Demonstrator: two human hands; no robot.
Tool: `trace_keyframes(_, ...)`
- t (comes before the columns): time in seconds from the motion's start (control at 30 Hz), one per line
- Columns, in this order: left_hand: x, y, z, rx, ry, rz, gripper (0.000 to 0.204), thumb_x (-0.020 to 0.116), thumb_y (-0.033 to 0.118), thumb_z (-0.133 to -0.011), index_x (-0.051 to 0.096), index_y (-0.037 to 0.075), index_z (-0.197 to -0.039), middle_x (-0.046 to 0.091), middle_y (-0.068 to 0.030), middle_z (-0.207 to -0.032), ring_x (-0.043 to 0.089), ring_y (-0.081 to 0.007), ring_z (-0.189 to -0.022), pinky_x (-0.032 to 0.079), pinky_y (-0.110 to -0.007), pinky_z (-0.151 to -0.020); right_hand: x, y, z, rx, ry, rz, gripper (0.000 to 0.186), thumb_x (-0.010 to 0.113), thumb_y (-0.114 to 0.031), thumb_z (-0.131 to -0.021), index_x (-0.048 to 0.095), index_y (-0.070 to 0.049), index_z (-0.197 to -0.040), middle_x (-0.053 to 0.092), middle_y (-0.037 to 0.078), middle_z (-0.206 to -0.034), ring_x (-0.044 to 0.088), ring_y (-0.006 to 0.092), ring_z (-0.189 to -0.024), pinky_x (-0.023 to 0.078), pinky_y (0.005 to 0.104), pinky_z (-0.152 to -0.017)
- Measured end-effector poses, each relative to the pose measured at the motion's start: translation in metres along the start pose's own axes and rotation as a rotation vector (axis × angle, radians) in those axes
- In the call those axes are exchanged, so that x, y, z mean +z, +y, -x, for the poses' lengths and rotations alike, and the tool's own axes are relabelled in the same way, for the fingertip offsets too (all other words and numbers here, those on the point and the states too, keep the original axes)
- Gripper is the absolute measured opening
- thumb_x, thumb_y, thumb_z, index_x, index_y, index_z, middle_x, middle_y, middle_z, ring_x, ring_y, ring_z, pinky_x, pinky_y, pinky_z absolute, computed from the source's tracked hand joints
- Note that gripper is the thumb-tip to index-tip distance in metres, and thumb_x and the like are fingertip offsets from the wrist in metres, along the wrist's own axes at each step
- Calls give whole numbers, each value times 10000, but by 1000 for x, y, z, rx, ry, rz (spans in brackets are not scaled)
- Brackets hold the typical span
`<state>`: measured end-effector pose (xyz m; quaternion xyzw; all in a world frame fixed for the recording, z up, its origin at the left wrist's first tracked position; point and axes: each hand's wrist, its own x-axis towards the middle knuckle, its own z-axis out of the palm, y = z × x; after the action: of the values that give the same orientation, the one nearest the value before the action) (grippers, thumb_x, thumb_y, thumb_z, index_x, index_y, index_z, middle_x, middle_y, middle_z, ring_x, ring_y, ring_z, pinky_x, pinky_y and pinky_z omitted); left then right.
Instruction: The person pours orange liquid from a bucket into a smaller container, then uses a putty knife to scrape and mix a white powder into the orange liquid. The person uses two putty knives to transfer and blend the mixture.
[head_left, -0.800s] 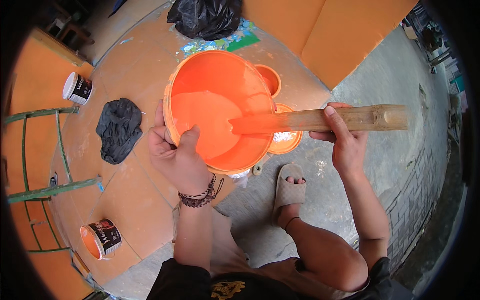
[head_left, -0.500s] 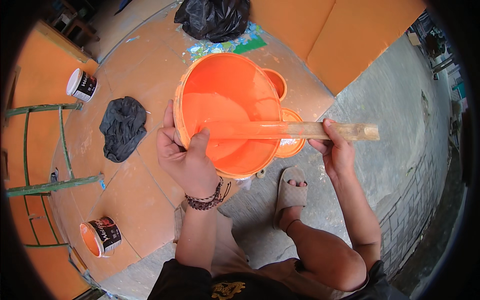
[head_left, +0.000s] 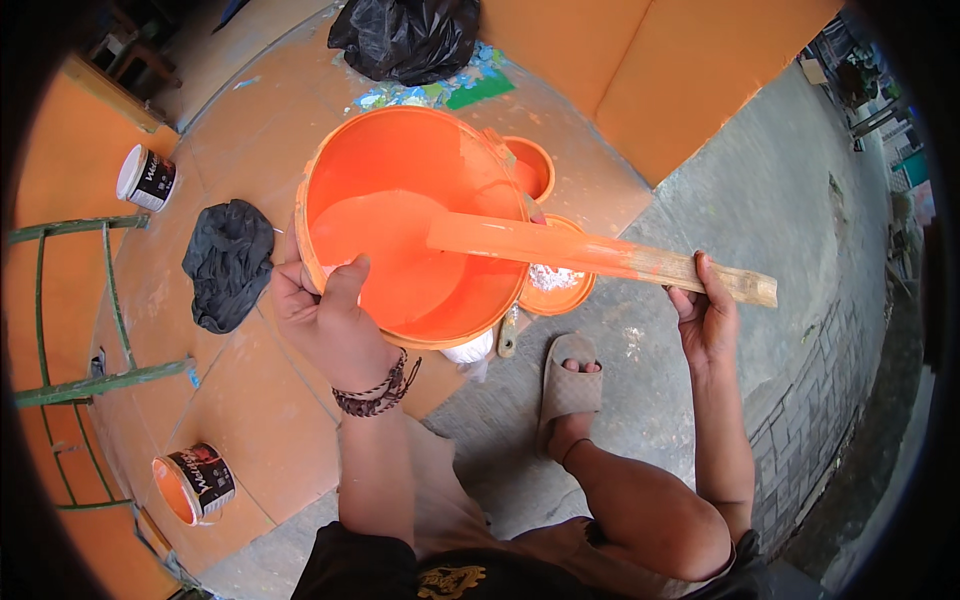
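My left hand is closed on the near left rim of a large orange paint bucket, its thumb over the edge. The bucket leans so that its mouth faces me. Smooth orange paint lies inside. My right hand grips the bare end of a flat wooden stick. Orange paint coats the stick's other end, which reaches over the bucket's right rim and hangs above the paint. Behind the bucket's right side are a small orange tub and an orange lid with white bits on it.
A brush handle shows below the bucket. On the tiles at left are a dark crumpled cloth, two small paint pails and a green metal frame. Farther off sits a black plastic bag beside paint flakes.
My right hand has moved right and slightly down, drawing the stick away from the left rim and slanting it. The bucket and my left hand have shifted left.
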<state>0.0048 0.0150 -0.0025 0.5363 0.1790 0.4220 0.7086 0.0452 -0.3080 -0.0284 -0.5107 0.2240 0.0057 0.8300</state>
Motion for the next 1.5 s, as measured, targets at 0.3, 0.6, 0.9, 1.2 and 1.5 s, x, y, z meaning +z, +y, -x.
trace_keyframes(0.3, -1, -4, -3, 5, 41, -12, 212, 568, -117, -708, 430, 33, -766, 607, -107, -809, 596, -163, -725, 503, -299, -725, -61, -24, 4, -97, 157, 1, 325, 660, -172, -879, 557, 53, -1089, 563, 114, -1041, 643, 196, -870, 610, 216, -643)
trace_keyframes(0.6, -2, -8, -3, 10, 35, -49, 199, 566, -122, -714, 440, 22, -768, 621, -131, -884, 604, -177, -793, 499, -307, -771, -96, -31, 8, -208, 247, 133, 328, 672, -186, -873, 574, 27, -1104, 557, 92, -1041, 611, 193, -958, 602, 286, -708)
trace_keyframes(0.9, -6, -7, -3, 17, 41, -36, 196, 558, -118, -725, 437, 32, -762, 624, -129, -858, 609, -170, -779, 510, -313, -779, -81, -41, 25, -461, 104, 379, 308, 641, -160, -895, 556, 56, -1097, 556, 141, -1032, 647, 227, -850, 623, 319, -640)
trace_keyframes(1.2, -8, -7, -3, 38, 38, -58, 186, 553, -112, -725, 440, 31, -761, 632, -135, -878, 614, -175, -794, 514, -318, -796, -59, -46, 40, -576, -20, 425, 267, 632, -135, -895, 557, 54, -1067, 592, 161, -948, 671, 245, -794, 632, 344, -623)
trace_keyframes(1.5, -9, -6, -4, 34, 26, -52, 186, 563, -124, -712, 454, 11, -782, 646, -153, -958, 622, -189, -825, 510, -325, -797, -54, -50, 47, -674, -88, 478, 225, 613, -105, -904, 571, 56, -1055, 604, 153, -941, 676, 239, -768, 630, 347, -620)
